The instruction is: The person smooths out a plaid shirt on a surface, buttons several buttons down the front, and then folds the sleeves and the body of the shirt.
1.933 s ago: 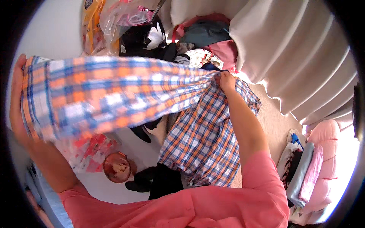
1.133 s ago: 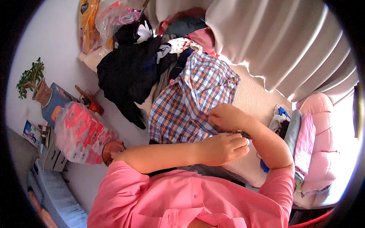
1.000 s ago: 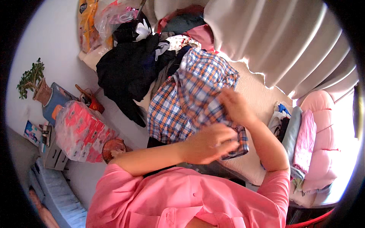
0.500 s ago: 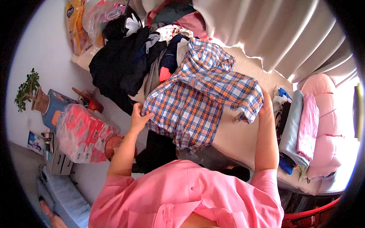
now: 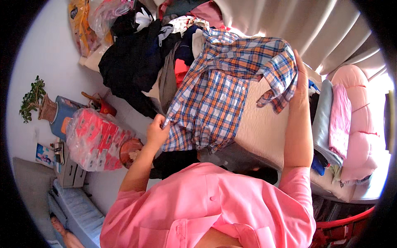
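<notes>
A plaid shirt (image 5: 215, 105) in orange, blue and white lies spread over a beige padded surface, its lower end toward me. At its left edge, my left hand (image 5: 158, 131) is closed in a pinch on the cloth. My right hand (image 5: 302, 80) is at the shirt's right side and holds up a sleeve-like part, whose end hangs loose. The right fingers are partly hidden behind the cloth. Beyond the shirt lies a heap of dark clothes (image 5: 130, 62), with white and red pieces among them.
Folded clothes (image 5: 321, 118) are stacked at the right beside a pink quilted cushion (image 5: 351, 128). A beige curtain (image 5: 285, 20) hangs behind. On the left are a plastic-wrapped red pack (image 5: 97, 140), a potted plant (image 5: 46, 108) and part of another person's limb (image 5: 68, 235).
My right hand has moved away from me and slightly right, drawing the sleeve-like part up with it. My left hand has moved slightly right and its fingers have closed on the shirt's edge.
</notes>
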`<action>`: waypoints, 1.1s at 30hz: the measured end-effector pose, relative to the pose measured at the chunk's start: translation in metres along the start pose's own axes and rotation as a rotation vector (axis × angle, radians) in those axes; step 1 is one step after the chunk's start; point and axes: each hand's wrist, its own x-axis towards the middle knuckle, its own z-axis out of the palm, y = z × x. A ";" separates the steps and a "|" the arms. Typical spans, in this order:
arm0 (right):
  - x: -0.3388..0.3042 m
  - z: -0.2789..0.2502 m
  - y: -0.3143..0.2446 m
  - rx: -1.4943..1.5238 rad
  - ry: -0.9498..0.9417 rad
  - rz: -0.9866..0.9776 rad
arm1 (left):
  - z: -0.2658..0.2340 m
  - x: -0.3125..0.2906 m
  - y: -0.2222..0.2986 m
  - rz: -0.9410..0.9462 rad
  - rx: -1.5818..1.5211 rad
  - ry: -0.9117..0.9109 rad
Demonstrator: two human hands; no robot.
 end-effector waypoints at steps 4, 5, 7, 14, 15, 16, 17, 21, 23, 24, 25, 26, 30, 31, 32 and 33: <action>-0.040 -0.003 -0.023 -0.215 -0.162 -0.232 | 0.003 -0.028 0.030 0.112 0.101 0.012; -0.049 -0.009 -0.028 -0.263 -0.177 -0.280 | 0.009 -0.035 0.036 0.110 0.098 -0.007; -0.062 -0.026 -0.039 -0.340 -0.097 -0.402 | 0.022 -0.045 0.045 0.357 0.137 -0.035; -0.086 -0.125 -0.040 -1.006 0.686 -0.261 | 0.064 -0.054 0.048 0.584 0.421 -0.286; -0.087 -0.137 -0.036 -1.160 0.720 -0.297 | 0.067 -0.056 0.044 0.603 0.411 -0.283; -0.088 -0.146 -0.031 -1.350 0.811 -0.308 | 0.070 -0.058 0.040 0.612 0.416 -0.281; -0.089 -0.152 -0.025 -1.571 0.805 -0.343 | 0.072 -0.062 0.035 0.522 0.401 -0.336; -0.084 -0.148 0.004 -2.212 0.910 -0.173 | 0.081 -0.075 0.011 0.398 0.360 -0.422; -0.066 -0.132 0.018 -2.249 0.807 -0.257 | 0.087 -0.080 0.001 0.440 0.370 -0.456; -0.052 -0.123 0.025 -2.199 0.709 -0.376 | 0.088 -0.080 -0.003 0.467 0.313 -0.520; -0.033 -0.113 0.031 -2.120 0.599 -0.411 | 0.089 -0.082 -0.006 0.464 0.329 -0.583; -0.011 -0.102 0.038 -2.044 0.518 -0.476 | 0.089 -0.081 -0.008 0.476 0.334 -0.611; 0.082 -0.061 0.067 -1.697 0.254 -0.476 | 0.071 -0.064 -0.016 0.546 0.072 -0.346; 0.108 -0.049 0.072 -1.695 0.247 -0.433 | 0.065 -0.056 -0.017 0.519 0.066 -0.215; 0.133 -0.038 0.077 -1.676 0.218 -0.425 | 0.058 -0.048 -0.019 0.424 0.081 -0.120; 0.155 -0.028 0.081 -1.767 0.210 -0.442 | 0.053 -0.040 -0.021 0.350 0.088 -0.020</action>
